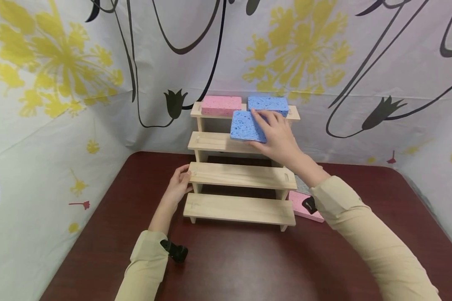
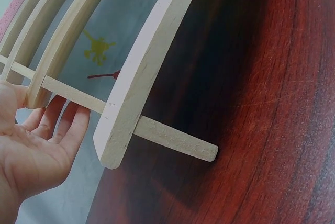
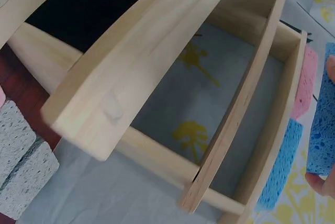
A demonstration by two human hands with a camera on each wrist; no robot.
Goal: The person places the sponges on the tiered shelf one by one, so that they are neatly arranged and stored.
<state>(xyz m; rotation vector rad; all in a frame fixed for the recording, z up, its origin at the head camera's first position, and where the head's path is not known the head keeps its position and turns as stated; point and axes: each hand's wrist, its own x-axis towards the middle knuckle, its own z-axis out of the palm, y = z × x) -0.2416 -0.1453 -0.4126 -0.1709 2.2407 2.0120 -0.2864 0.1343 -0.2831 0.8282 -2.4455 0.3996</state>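
Note:
My right hand (image 1: 276, 136) pinches a blue sponge (image 1: 245, 126) in front of the rack's upper tiers; in the right wrist view this blue sponge (image 3: 320, 124) is at the right edge. On the top tier of the wooden rack (image 1: 242, 175) lie a pink sponge (image 1: 221, 105) at left and another blue sponge (image 1: 268, 104) at right. My left hand (image 1: 178, 184) grips the left end of the second tier from the bottom, its thumb above and fingers beneath in the left wrist view, where the hand (image 2: 42, 145) shows at left.
A pink sponge (image 1: 305, 205) lies on the dark red table (image 1: 226, 259) at the rack's right side, partly behind my right sleeve. Grey sponges (image 3: 21, 156) are beside it. A patterned cloth (image 1: 135, 62) hangs behind and at both sides.

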